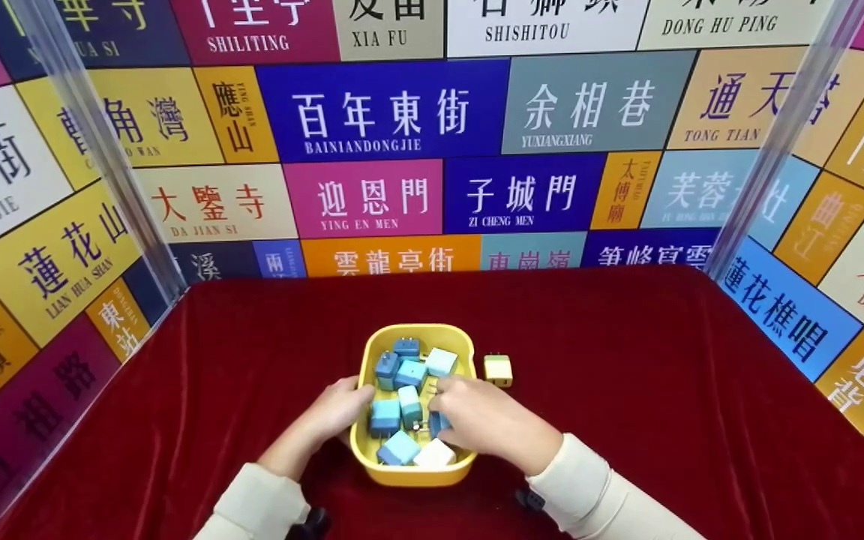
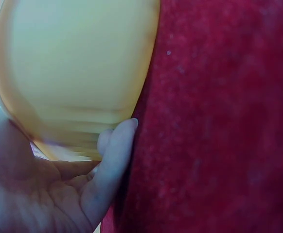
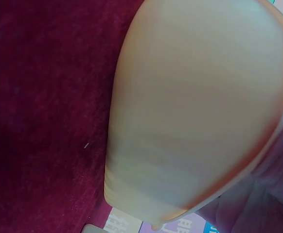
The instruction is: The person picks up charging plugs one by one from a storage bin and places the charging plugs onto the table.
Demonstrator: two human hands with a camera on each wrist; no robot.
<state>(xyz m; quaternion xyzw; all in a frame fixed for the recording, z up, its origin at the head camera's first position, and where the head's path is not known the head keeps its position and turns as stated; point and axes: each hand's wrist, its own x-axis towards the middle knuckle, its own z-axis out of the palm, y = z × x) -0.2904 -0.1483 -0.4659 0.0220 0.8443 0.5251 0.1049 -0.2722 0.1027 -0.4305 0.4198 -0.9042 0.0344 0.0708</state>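
Between the two hands sits a yellow tub on a red desk. The left hand grips the tub's side, with the thumb at the rim and bent fingers on the outside wall. The right hand reaches over the other rim, and its fingers bend down into the tub. You cannot tell if they pinch something, because the back of the hand hides the tips.

Lots of little plugs lie in the tub. One blue plug is partly hidden under the right hand. Just past the right hand's fingers is a very pale plug. Farther ahead of the left hand are three darker blue ones, close together. Just beside the left thumb is a blue-green plug, and next to it, on the side toward the right hand, is a pale blue-green plug. Nearer the person than both hands are a light blue plug and a white plug.

Outside the tub, ahead of the right hand's knuckles, a cream and green plug rests on the desk.
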